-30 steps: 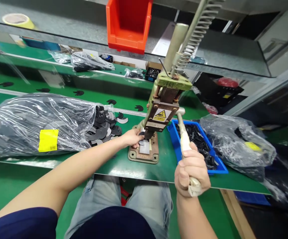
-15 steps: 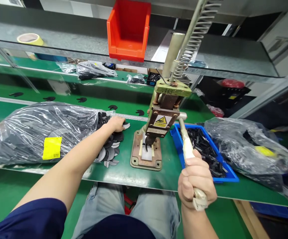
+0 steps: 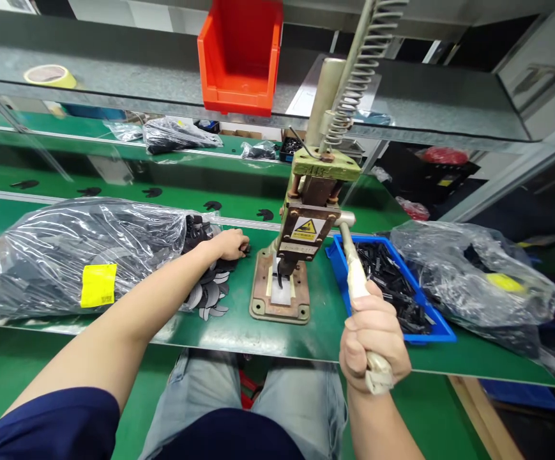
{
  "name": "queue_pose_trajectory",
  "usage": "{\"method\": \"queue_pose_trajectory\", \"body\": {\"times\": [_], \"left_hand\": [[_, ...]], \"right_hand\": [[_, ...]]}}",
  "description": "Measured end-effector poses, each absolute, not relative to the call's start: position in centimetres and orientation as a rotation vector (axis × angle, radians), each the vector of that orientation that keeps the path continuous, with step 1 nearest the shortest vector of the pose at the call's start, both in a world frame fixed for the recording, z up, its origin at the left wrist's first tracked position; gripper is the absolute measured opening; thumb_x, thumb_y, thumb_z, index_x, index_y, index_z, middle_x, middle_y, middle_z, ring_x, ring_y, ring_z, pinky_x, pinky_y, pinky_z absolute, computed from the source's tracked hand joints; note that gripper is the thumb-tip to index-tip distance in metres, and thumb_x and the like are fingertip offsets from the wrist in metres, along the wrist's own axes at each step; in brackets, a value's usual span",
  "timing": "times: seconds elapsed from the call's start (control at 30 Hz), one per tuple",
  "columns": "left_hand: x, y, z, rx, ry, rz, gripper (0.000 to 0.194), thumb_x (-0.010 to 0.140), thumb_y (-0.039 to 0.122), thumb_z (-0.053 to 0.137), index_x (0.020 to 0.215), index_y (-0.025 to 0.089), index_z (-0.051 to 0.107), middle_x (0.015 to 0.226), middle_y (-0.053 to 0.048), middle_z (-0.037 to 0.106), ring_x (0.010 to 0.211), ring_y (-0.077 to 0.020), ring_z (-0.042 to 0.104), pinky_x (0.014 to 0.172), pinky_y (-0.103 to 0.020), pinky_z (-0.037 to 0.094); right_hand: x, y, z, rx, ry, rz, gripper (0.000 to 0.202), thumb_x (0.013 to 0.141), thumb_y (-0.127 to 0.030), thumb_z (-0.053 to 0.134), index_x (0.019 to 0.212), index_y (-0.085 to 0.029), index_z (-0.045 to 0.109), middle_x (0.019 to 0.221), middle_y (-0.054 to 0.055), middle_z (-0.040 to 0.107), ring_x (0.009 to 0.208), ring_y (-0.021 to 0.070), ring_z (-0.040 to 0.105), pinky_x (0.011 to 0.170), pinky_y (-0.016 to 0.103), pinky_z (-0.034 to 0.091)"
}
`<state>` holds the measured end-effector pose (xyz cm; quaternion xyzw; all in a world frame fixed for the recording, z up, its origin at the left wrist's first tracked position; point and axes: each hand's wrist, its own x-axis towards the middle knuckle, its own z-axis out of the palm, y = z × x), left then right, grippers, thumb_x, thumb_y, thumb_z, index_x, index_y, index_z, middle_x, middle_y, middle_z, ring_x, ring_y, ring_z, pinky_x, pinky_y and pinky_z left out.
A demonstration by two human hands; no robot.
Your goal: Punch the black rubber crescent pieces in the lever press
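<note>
My left hand (image 3: 232, 245) is closed at the mouth of a clear plastic bag, its fingertips pinching a small curved flat piece (image 3: 247, 250), mostly hidden by the fingers. Below it, several grey and black curved pieces (image 3: 209, 295) spill onto the green bench. My right hand (image 3: 375, 338) wraps round the taped lever handle (image 3: 356, 275) of a hand press (image 3: 304, 230). Under the press's ram, a dark curved part (image 3: 280, 277) shows above the light metal plate (image 3: 281, 294) on its base.
The clear bag (image 3: 133, 239) full of pieces lies on the left. To the press's right are a blue tray (image 3: 442, 329) of black parts and another plastic bag (image 3: 478, 281). Several black pieces (image 3: 212, 206) lie along the green strip behind. An orange bin (image 3: 239, 96) sits on the shelf above.
My left hand's fingers have curled in, so the grey curved piece that stuck out from them is now mostly hidden. My right hand stays on the lever; the view has shifted slightly.
</note>
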<state>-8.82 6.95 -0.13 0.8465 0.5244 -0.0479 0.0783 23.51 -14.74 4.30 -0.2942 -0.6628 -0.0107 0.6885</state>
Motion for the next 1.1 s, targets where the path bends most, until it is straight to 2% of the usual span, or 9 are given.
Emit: {"method": "queue_pose_trajectory", "body": {"times": [0.13, 0.37, 0.43, 0.53, 0.67, 0.77, 0.93, 1.1], "left_hand": [[-8.5, 4.9, 1.5, 2.586, 1.521, -0.046, 0.023, 0.095, 0.028, 0.059, 0.115, 0.020, 0.067, 0.113, -0.012, 0.072, 0.105, -0.0271, 0.070, 0.091, -0.034, 0.052], [-7.7, 0.3, 1.8, 2.667, 1.387, -0.031, 0.021, 0.089, 0.018, 0.061, 0.109, 0.019, 0.066, 0.110, -0.014, 0.073, 0.100, -0.0301, 0.072, 0.083, -0.036, 0.052], [-7.3, -0.6, 1.3, 2.589, 1.414, 0.100, 0.018, 0.090, 0.021, 0.063, 0.108, 0.019, 0.066, 0.106, -0.012, 0.074, 0.097, -0.0282, 0.072, 0.081, -0.034, 0.050], [-7.0, -1.4, 0.6, 2.332, 1.490, 0.363, 0.015, 0.092, 0.033, 0.067, 0.100, 0.020, 0.067, 0.088, -0.005, 0.072, 0.081, -0.0230, 0.069, 0.070, -0.030, 0.046], [-6.4, -2.1, 0.3, 2.024, 1.357, 0.513, 0.033, 0.092, 0.049, 0.067, 0.079, 0.020, 0.063, 0.070, 0.001, 0.062, 0.065, -0.0167, 0.059, 0.060, -0.027, 0.038], [-5.4, -2.6, 0.2, 1.826, 1.201, 0.463, 0.036, 0.092, 0.054, 0.066, 0.085, 0.019, 0.065, 0.069, 0.003, 0.062, 0.062, -0.0155, 0.057, 0.058, -0.026, 0.039], [-3.8, -2.5, -0.7, 1.665, 1.161, 0.550, 0.031, 0.092, 0.045, 0.069, 0.104, 0.018, 0.060, 0.077, 0.001, 0.065, 0.066, -0.0168, 0.064, 0.060, -0.026, 0.047], [-3.3, -1.5, -1.4, 1.734, 1.110, 0.528, 0.030, 0.099, 0.046, 0.059, 0.105, 0.017, 0.064, 0.078, 0.000, 0.065, 0.064, -0.0153, 0.060, 0.064, -0.026, 0.048]], "right_hand": [[23.3, -14.7, 4.5, -0.580, -1.479, -0.048, 0.013, 0.086, -0.027, 0.068, 0.076, -0.026, 0.061, 0.074, -0.002, 0.065, 0.085, 0.0223, 0.068, 0.105, 0.068, 0.057], [22.9, -14.7, 4.7, -0.578, -1.468, -0.052, 0.015, 0.088, -0.028, 0.067, 0.075, -0.025, 0.060, 0.073, -0.002, 0.063, 0.084, 0.0218, 0.067, 0.103, 0.068, 0.057], [22.8, -14.6, 4.7, -0.580, -1.456, -0.049, 0.016, 0.088, -0.030, 0.068, 0.075, -0.026, 0.059, 0.072, -0.002, 0.063, 0.084, 0.0222, 0.067, 0.102, 0.069, 0.057], [22.8, -14.6, 4.7, -0.577, -1.448, -0.048, 0.016, 0.087, -0.029, 0.068, 0.075, -0.026, 0.059, 0.072, -0.002, 0.062, 0.084, 0.0223, 0.067, 0.103, 0.068, 0.057], [22.7, -14.6, 4.9, -0.571, -1.453, -0.050, 0.016, 0.087, -0.027, 0.068, 0.074, -0.025, 0.059, 0.073, -0.002, 0.062, 0.085, 0.0218, 0.066, 0.105, 0.068, 0.056], [22.7, -14.8, 5.0, -0.578, -1.462, -0.044, 0.016, 0.086, -0.025, 0.069, 0.073, -0.024, 0.059, 0.073, -0.001, 0.063, 0.085, 0.0216, 0.066, 0.106, 0.067, 0.055], [22.7, -14.9, 5.2, -0.595, -1.477, -0.027, 0.016, 0.087, -0.025, 0.068, 0.073, -0.024, 0.059, 0.075, -0.002, 0.063, 0.088, 0.0213, 0.066, 0.108, 0.068, 0.053], [22.7, -14.8, 5.1, -0.595, -1.463, -0.051, 0.019, 0.088, -0.027, 0.068, 0.072, -0.024, 0.058, 0.073, -0.003, 0.061, 0.086, 0.0203, 0.066, 0.106, 0.067, 0.054]]}}
